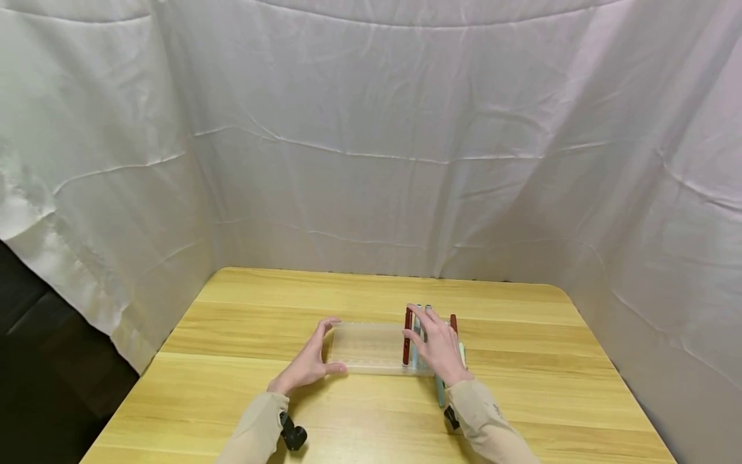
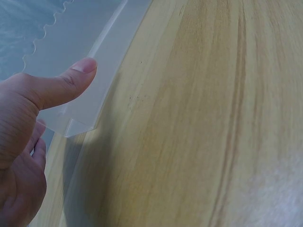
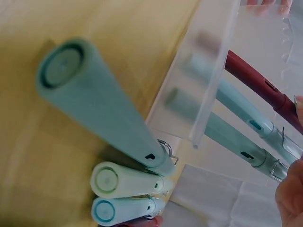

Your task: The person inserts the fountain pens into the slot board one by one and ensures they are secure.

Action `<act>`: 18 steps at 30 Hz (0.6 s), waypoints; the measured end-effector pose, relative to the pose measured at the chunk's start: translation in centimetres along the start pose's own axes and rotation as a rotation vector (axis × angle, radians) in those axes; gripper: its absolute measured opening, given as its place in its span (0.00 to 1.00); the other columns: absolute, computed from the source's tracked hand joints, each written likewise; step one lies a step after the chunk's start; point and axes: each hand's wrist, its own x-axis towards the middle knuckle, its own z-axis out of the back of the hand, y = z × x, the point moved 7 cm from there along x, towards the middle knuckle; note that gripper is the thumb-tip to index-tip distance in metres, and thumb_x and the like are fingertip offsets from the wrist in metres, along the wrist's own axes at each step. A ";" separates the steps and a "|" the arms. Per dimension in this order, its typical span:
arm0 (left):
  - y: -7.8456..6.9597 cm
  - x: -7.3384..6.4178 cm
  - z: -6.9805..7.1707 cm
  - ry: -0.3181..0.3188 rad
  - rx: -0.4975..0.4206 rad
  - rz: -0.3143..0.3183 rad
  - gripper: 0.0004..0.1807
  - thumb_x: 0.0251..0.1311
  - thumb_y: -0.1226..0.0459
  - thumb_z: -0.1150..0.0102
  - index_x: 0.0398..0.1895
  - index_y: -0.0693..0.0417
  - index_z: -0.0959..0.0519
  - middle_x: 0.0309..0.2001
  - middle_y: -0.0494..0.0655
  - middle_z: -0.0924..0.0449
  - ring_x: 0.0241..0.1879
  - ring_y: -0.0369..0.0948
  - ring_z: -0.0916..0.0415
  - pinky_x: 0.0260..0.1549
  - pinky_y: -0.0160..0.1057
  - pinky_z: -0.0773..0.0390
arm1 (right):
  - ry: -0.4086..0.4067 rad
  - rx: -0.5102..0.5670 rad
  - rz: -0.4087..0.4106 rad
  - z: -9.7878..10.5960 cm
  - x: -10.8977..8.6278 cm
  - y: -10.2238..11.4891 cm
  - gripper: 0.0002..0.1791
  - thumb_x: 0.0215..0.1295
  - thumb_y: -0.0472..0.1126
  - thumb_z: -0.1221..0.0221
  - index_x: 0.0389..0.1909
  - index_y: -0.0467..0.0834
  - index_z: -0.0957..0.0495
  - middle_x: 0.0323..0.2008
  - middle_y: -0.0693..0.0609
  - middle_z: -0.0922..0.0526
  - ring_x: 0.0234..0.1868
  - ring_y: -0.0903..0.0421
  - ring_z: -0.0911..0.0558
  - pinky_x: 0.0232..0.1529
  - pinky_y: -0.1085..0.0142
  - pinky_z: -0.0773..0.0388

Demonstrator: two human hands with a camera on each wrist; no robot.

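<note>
A clear plastic pen rack [image 1: 371, 345] with scalloped edges lies on the table. My left hand [image 1: 310, 361] grips its left end, thumb [image 2: 78, 78] on the near side and fingers round the far corner. Across the rack's right part lie a dark red pen [image 3: 255, 78], a light blue pen [image 3: 244, 113] and a teal pen [image 3: 232, 139], all capped with wire clips. With thumb and index finger on the dark red pen, my right hand [image 1: 439, 351] pinches it near its upper end. The right palm covers part of the rack's right end in the head view.
Right of the rack, more pens lie on the wooden table [image 1: 522, 386]: a teal pen [image 3: 104, 104], a pale green pen [image 3: 130, 179], a light blue pen [image 3: 125, 210] and a partly hidden dark red pen [image 1: 454, 323]. White cloth [image 1: 371, 129] hangs behind the table.
</note>
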 end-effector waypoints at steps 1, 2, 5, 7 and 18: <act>0.0 0.0 0.0 0.001 0.002 0.002 0.54 0.47 0.63 0.22 0.76 0.54 0.46 0.78 0.60 0.47 0.79 0.61 0.51 0.76 0.69 0.52 | -0.002 -0.023 0.001 0.1 0.0 0.1 0.31 0.57 0.45 0.28 0.64 0.48 0.22 0.22 0.53 0.26 0.15 0.70 0.50 0.15 0.78 0.51; 0.0 0.0 0.0 -0.002 0.006 -0.001 0.54 0.47 0.63 0.22 0.75 0.55 0.46 0.78 0.60 0.47 0.78 0.62 0.51 0.75 0.70 0.51 | -0.003 -0.042 0.000 0.2 0.1 0.1 0.31 0.57 0.45 0.28 0.64 0.48 0.22 0.18 0.56 0.29 0.14 0.70 0.52 0.14 0.78 0.53; 0.0 0.0 0.0 -0.004 0.011 0.002 0.54 0.47 0.63 0.22 0.75 0.55 0.46 0.78 0.61 0.47 0.78 0.62 0.51 0.75 0.70 0.51 | 0.002 -0.092 -0.003 0.3 0.2 0.2 0.31 0.57 0.46 0.27 0.63 0.49 0.21 0.12 0.61 0.38 0.13 0.69 0.53 0.15 0.77 0.56; 0.0 0.0 0.0 -0.005 0.011 0.006 0.54 0.47 0.63 0.22 0.75 0.53 0.45 0.78 0.60 0.47 0.78 0.61 0.51 0.76 0.69 0.51 | 0.013 -0.110 -0.009 0.2 0.3 0.1 0.30 0.58 0.46 0.28 0.63 0.50 0.21 0.11 0.63 0.40 0.13 0.68 0.52 0.15 0.77 0.57; 0.1 0.0 -0.1 0.001 -0.007 0.002 0.54 0.47 0.62 0.22 0.75 0.52 0.46 0.78 0.59 0.47 0.79 0.61 0.52 0.76 0.69 0.54 | 0.086 -0.113 -0.070 -0.3 0.5 -0.6 0.30 0.61 0.50 0.31 0.66 0.54 0.23 0.09 0.62 0.44 0.12 0.66 0.52 0.15 0.75 0.57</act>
